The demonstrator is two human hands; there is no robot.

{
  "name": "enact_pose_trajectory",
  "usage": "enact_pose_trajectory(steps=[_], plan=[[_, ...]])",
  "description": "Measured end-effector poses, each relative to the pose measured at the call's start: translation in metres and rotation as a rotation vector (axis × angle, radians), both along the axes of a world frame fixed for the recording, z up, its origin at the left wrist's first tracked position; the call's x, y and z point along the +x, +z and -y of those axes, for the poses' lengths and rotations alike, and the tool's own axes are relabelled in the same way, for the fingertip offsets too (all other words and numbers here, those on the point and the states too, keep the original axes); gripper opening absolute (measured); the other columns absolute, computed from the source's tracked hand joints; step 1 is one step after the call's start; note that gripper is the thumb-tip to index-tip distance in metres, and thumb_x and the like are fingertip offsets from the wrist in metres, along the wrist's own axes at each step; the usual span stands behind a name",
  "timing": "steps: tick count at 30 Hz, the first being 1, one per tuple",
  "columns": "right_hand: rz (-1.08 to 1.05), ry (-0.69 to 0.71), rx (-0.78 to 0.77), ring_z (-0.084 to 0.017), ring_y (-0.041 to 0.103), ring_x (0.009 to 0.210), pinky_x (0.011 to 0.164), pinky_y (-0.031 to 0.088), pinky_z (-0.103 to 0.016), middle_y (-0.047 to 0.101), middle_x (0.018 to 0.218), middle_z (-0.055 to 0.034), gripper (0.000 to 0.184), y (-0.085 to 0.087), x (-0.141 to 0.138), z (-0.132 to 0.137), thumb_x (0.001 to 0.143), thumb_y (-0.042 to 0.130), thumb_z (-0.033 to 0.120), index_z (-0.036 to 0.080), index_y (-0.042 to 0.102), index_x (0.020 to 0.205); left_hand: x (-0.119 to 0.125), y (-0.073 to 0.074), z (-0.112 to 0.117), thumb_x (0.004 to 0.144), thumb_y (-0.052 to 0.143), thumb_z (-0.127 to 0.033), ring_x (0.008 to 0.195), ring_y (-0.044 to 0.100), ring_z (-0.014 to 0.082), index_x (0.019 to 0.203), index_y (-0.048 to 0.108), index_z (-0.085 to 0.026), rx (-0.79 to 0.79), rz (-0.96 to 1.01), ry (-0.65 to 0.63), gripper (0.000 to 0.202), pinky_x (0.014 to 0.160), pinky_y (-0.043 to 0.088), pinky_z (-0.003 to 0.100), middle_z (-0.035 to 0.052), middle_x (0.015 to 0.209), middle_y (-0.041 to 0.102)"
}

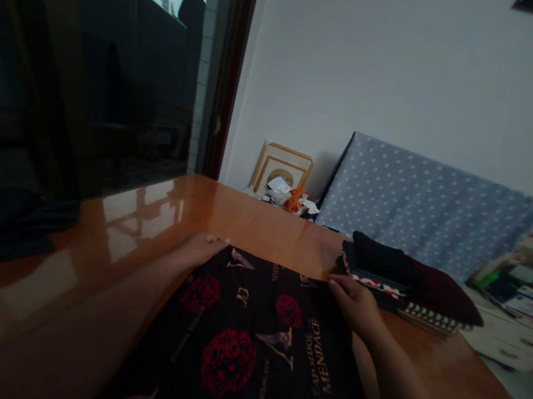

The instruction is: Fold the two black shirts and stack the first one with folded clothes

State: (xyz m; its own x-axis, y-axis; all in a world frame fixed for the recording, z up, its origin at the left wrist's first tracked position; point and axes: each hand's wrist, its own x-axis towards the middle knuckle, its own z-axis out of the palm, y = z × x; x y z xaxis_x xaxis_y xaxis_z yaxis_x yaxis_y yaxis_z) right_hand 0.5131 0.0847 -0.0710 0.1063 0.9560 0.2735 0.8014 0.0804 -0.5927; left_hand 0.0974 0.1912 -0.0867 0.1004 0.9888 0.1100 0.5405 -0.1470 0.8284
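Observation:
A black cloth [256,312] printed with red round motifs and pale lettering stretches between my two hands, its far edge raised toward the table's middle. My left hand [200,250] pinches the far left corner. At the far right corner, my right hand [354,301] grips the same cloth between thumb and fingers. The near part of the cloth runs out of the bottom of the view, so I cannot tell whether it is a garment.
Folded clothes [400,278] are stacked at the right of the glossy wooden table [244,213]. Dark clothing [4,225] lies at the left edge. Behind stand picture frames [285,165], a panel draped in dotted blue fabric [429,191], and a white drawer cabinet [503,335].

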Motion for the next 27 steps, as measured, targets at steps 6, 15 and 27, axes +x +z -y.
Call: enact_pose_trajectory(steps=[6,15,27], plan=[[0.214,0.213,-0.201,-0.028,0.057,0.124,0.11,0.038,-0.041,0.061,0.137,-0.0048,0.044,-0.015,-0.007,0.002,0.086,0.057,0.038,0.025,0.067,0.127,0.013,0.0,0.006,0.07,0.067,-0.037,0.054,0.051,0.0141,0.072,0.052,-0.021,-0.085,0.241,0.078,0.022,0.051,0.033,0.023,-0.0032,0.058,0.056],[0.341,0.201,-0.248,-0.028,0.045,0.137,0.115,0.032,-0.043,0.05,0.148,-0.0055,0.051,-0.021,-0.001,0.001,0.09,0.052,0.041,0.026,0.057,0.139,0.003,0.014,0.007,0.085,0.052,-0.041,0.048,0.048,0.0134,0.069,0.05,-0.02,-0.077,0.258,0.184,0.026,0.05,0.034,0.025,-0.0014,0.055,0.054],[0.345,0.202,-0.255,-0.029,0.041,0.14,0.116,0.032,-0.044,0.047,0.151,-0.0054,0.054,-0.031,0.007,0.0,0.091,0.05,0.045,0.026,0.054,0.142,0.0,0.017,0.021,0.06,0.077,-0.025,0.076,0.063,0.0244,0.075,0.06,-0.022,-0.073,0.077,0.15,0.023,0.064,0.044,0.03,0.0002,0.066,0.064]])
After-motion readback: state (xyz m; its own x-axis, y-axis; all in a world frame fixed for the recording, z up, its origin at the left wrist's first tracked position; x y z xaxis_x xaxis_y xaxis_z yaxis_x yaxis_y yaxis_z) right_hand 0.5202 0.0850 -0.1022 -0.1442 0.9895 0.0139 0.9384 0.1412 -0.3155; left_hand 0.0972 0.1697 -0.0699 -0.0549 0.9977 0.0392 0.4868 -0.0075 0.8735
